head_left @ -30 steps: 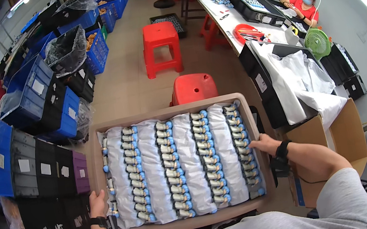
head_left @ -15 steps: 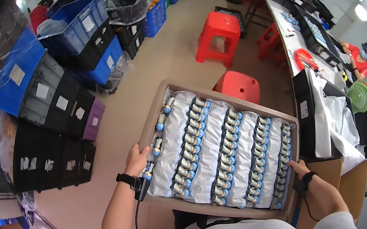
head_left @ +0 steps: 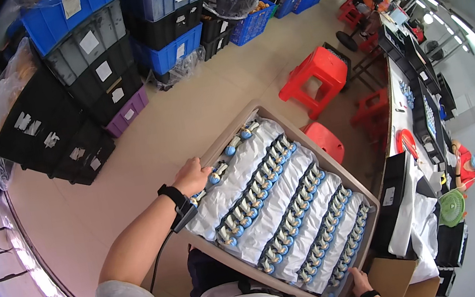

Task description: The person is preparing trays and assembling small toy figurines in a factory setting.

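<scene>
A grey-brown plastic tray [head_left: 236, 260] is held at a slant in front of my body. Slanting rows of small blue-and-cream figurines [head_left: 256, 193] fill it, with white padding strips [head_left: 278, 205] between the rows. My left hand [head_left: 192, 176] is closed over the tray's left rim, beside a few figurines at that edge. At the near right corner, my right hand [head_left: 361, 283] grips the rim; its fingers are partly hidden beneath the tray. Both wrists wear black bands, and a cable runs from the left one.
Stacked crates [head_left: 100, 70] stand at the left. Ahead are a red stool [head_left: 316, 78] and another red stool [head_left: 327, 141] just beyond the tray. A long workbench [head_left: 400, 118] runs along the right, where a person [head_left: 467, 166] sits near a green basket [head_left: 452, 207]. An open cardboard box [head_left: 395, 278] is beside my right hand.
The view has swung, so crates and stools sit farther right in it. The tray lies more steeply slanted, its right end lower. Both hands keep their hold on it.
</scene>
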{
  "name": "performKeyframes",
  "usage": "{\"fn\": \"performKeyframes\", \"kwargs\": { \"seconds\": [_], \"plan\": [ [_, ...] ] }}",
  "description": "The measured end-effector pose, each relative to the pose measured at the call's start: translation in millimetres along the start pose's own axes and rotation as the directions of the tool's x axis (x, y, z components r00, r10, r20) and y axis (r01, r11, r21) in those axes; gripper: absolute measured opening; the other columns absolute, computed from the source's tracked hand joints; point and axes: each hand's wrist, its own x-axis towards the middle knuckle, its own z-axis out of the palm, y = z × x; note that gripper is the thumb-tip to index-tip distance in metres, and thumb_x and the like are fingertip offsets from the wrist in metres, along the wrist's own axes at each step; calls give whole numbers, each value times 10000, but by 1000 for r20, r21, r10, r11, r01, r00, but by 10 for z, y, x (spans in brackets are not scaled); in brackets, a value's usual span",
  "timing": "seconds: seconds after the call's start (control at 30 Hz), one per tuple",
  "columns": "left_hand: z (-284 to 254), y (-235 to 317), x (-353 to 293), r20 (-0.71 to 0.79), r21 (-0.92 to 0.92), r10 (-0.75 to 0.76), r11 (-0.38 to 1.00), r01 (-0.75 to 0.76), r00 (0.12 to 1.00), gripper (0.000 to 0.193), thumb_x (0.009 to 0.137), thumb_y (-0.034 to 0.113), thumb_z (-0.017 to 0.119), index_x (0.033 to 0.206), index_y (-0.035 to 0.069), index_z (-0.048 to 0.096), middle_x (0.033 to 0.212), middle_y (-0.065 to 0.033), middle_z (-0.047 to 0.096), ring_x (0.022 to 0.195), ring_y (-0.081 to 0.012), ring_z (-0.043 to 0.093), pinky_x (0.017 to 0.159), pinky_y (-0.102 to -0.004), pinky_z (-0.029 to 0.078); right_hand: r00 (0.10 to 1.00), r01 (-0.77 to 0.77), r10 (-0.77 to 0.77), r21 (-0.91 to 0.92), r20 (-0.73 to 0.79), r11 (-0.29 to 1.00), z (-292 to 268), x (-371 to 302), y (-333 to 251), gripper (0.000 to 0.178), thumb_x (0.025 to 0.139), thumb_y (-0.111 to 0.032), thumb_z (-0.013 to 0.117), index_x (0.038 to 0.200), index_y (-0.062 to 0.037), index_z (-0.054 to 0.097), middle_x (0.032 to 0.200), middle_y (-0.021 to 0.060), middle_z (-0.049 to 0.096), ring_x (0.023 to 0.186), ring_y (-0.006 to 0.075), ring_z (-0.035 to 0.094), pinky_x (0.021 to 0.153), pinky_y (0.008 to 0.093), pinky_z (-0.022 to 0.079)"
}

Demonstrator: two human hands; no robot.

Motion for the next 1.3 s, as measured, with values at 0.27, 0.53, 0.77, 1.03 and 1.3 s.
{"fn": "performKeyframes", "kwargs": {
  "seconds": [0.27, 0.53, 0.77, 1.03, 1.3],
  "plan": [
    [31, 70, 19, 62, 28, 14, 999, -16, 998, 448, 819, 301, 514, 1074, -63, 456, 1127, -248, 467, 1039, -374, 474, 864, -418, 396, 998, -69, 69, 9, -4, 998, -66, 147, 50, 542, 709, -329, 595, 1097, 26, 461, 991, 144, 564, 832, 266, 562, 723, 377, 435],
    [-142, -34, 26, 250, -35, 129, 992, -124, 960, 434, 769, 206, 585, 1022, -107, 423, 998, -275, 504, 968, -379, 501, 841, -379, 396, 992, 30, -16, 108, -128, 994, 167, 73, 197, 591, 685, -276, 622, 1140, 37, 413, 1011, 178, 511, 899, 299, 515, 787, 382, 417],
    [-400, -547, -419, -6, -385, 474, 812, -439, 881, 618, 754, 166, 595, 1199, -121, 278, 1172, -256, 355, 1089, -380, 368, 924, -406, 322, 702, -144, -333, -582, -630, 800, 349, -352, 639, 689, 714, -454, 609, 1129, 75, 458, 1048, 278, 523, 962, 385, 508, 832, 432, 414],
    [-328, -1091, -995, 79, -485, 352, 831, -272, 933, 617, 795, 311, 576, 1200, -71, 311, 1171, -220, 365, 1083, -361, 368, 901, -416, 328, 546, 288, -829, -903, -119, 319, 795, -532, -88, 602, 695, -178, 608, 1194, 42, 353, 1122, 219, 432, 1032, 340, 430, 867, 390, 368],
    [-269, -930, -1091, 176, -353, 211, 925, -138, 962, 556, 824, 324, 541, 1167, -58, 327, 1181, -201, 355, 1122, -359, 317, 922, -440, 298, 230, 636, -968, -737, -104, 230, 1329, 504, -2454, 432, 856, -177, 477, 1212, 43, 369, 1187, 228, 419, 1094, 357, 399, 943, 395, 303]
  ]
}}
